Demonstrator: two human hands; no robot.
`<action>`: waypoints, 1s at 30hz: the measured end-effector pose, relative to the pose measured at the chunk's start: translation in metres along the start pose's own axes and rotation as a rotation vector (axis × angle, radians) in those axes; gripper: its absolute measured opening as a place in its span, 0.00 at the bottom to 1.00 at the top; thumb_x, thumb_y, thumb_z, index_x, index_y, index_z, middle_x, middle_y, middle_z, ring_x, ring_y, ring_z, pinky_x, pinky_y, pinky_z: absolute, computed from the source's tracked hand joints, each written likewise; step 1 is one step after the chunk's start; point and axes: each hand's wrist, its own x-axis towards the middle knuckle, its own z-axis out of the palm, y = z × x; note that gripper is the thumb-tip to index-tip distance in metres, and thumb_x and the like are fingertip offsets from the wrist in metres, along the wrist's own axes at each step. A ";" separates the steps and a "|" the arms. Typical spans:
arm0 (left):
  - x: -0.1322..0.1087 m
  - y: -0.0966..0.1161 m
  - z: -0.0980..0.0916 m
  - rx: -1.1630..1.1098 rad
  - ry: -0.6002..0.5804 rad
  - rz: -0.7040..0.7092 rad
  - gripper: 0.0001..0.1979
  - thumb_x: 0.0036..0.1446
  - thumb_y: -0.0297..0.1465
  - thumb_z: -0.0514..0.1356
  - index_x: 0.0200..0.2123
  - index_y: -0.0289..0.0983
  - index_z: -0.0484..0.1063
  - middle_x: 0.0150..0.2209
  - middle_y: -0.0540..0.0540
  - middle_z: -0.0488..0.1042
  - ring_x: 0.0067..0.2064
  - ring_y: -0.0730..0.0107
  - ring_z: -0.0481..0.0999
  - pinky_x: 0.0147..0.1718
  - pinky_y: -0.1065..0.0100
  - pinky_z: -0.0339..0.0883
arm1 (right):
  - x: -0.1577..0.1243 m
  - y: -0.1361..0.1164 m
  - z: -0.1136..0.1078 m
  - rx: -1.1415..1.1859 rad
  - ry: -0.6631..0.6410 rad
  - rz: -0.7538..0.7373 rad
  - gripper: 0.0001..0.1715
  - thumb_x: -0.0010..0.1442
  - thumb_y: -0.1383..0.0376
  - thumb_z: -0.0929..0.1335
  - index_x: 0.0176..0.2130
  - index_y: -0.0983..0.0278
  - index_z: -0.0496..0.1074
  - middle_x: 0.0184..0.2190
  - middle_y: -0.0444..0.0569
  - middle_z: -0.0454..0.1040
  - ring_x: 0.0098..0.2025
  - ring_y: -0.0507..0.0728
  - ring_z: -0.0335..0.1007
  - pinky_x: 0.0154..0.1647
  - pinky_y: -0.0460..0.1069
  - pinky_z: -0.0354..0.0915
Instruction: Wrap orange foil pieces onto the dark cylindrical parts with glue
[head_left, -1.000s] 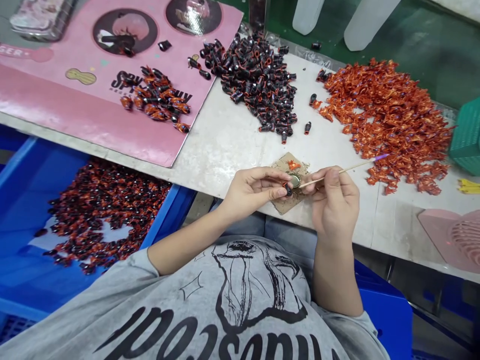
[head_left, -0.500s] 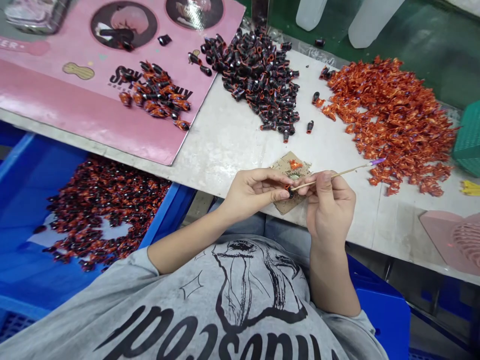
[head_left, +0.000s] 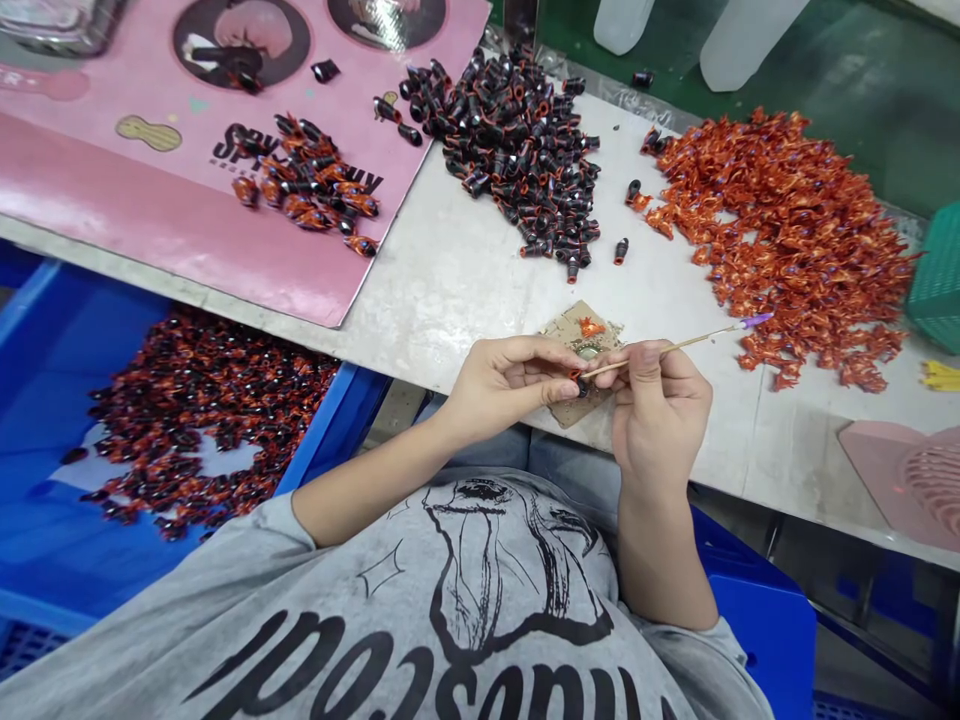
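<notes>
Between the thumb and fingers of my left hand [head_left: 514,382] is a small black part with an orange rim [head_left: 580,386], mostly hidden by the fingertips. My right hand [head_left: 660,405] pinches a thin wooden stick [head_left: 686,343] with a purple end pointing to the right. The stick's other tip meets the black part, or lies right at it. Under both hands lies a piece of cardboard [head_left: 571,413] at the table's edge. It bears a small orange piece [head_left: 591,327] and a round cap-like thing [head_left: 587,353], partly covered by my fingers.
A heap of black parts [head_left: 517,150] lies at the back, with a large pile of orange pieces [head_left: 795,240] to its right. Joined black-and-orange pieces [head_left: 315,180] sit on a pink mat [head_left: 285,285]. A blue bin [head_left: 319,430] at left holds many more. A green basket [head_left: 937,280] stands far right.
The hands hold almost the same pose, with the stick still at the black part. The view has shifted very slightly.
</notes>
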 end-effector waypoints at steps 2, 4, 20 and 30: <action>0.000 0.001 0.000 0.001 0.005 -0.009 0.11 0.45 0.31 0.76 0.34 0.38 0.84 0.37 0.45 0.85 0.40 0.65 0.85 0.45 0.65 0.80 | 0.000 0.000 0.000 -0.014 0.000 0.002 0.20 0.57 0.48 0.74 0.28 0.62 0.75 0.19 0.40 0.74 0.24 0.50 0.73 0.30 0.47 0.73; 0.000 0.001 0.001 0.001 0.014 -0.023 0.10 0.45 0.30 0.76 0.33 0.38 0.84 0.37 0.45 0.85 0.40 0.66 0.85 0.45 0.66 0.80 | 0.000 0.001 0.000 -0.013 -0.001 0.002 0.21 0.58 0.48 0.73 0.27 0.62 0.75 0.19 0.40 0.74 0.23 0.50 0.73 0.29 0.47 0.72; 0.001 0.003 0.002 0.022 0.017 -0.019 0.10 0.44 0.30 0.76 0.32 0.39 0.84 0.36 0.45 0.85 0.40 0.67 0.84 0.42 0.69 0.80 | 0.001 0.002 -0.001 -0.024 -0.008 0.022 0.21 0.60 0.49 0.72 0.25 0.61 0.74 0.18 0.40 0.72 0.24 0.51 0.72 0.31 0.48 0.73; 0.002 0.003 0.002 -0.006 0.009 -0.028 0.09 0.45 0.30 0.76 0.33 0.39 0.84 0.35 0.46 0.84 0.36 0.68 0.84 0.41 0.68 0.80 | 0.011 -0.005 -0.018 -0.003 0.100 -0.097 0.20 0.60 0.46 0.71 0.30 0.59 0.71 0.16 0.36 0.68 0.19 0.49 0.68 0.23 0.45 0.65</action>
